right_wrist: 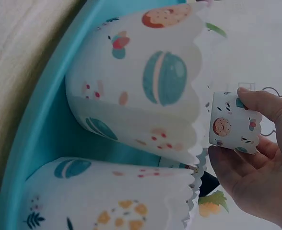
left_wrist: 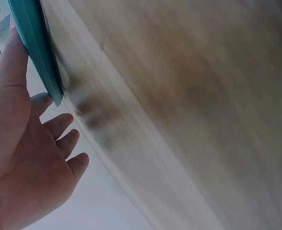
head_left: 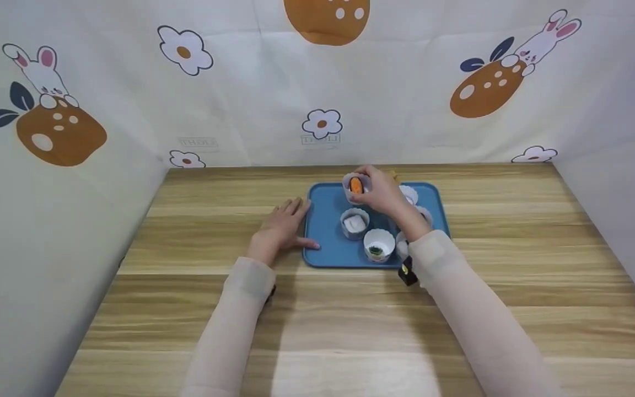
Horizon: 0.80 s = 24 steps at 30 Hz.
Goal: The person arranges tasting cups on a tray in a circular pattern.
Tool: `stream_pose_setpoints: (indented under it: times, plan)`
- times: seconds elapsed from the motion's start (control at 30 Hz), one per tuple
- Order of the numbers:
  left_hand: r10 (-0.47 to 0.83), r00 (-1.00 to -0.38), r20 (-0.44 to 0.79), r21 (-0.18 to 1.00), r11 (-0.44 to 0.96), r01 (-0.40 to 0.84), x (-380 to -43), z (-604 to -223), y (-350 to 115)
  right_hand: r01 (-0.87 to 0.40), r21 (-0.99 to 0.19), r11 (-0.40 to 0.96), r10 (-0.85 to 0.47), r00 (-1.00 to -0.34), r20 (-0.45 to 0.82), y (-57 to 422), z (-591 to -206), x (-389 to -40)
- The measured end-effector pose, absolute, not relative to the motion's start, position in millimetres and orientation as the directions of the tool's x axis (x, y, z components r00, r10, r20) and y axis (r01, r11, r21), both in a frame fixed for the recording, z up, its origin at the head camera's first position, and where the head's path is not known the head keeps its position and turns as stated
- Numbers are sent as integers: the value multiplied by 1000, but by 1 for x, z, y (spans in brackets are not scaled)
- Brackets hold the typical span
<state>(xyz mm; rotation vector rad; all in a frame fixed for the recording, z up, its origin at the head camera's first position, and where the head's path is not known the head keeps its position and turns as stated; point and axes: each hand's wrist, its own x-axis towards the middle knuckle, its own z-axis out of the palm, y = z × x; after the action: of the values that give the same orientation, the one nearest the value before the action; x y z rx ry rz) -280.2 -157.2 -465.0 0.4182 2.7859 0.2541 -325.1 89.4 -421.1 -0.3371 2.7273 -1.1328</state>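
My right hand [head_left: 381, 193] pinches a scalloped white paper baking cup [right_wrist: 233, 122] between thumb and fingers, over the back of the blue tray [head_left: 326, 255]. Inside that cup shows an orange piece [head_left: 356, 186] with a dark edge. Below it on the tray stand one cup [head_left: 353, 237] with a white piece in it and another cup [head_left: 379, 237] with a dark green piece. My left hand [head_left: 283, 225] lies at the tray's left edge, fingers spread, thumb against the rim.
More paper cups [head_left: 408, 194] stand on the tray's right part, partly hidden by my right arm. Their printed sides [right_wrist: 136, 81] fill much of the right wrist view. A patterned cloth wall [head_left: 251, 110] rises behind the wooden table [head_left: 213, 220].
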Motion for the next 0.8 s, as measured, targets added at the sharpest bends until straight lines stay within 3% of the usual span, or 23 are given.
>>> stream_pose_setpoints:
  times: [0.47, 0.8]
  plan:
    - [320, -904, -285, 248, 935, 253, -281, -465, -158, -188, -632, 752, -301, -951, -74, 85, -427, -325]
    - [318, -904, -285, 251, 935, 250, -279, -463, -157, -267, -451, 851, -321, -946, -45, 78, -420, -323]
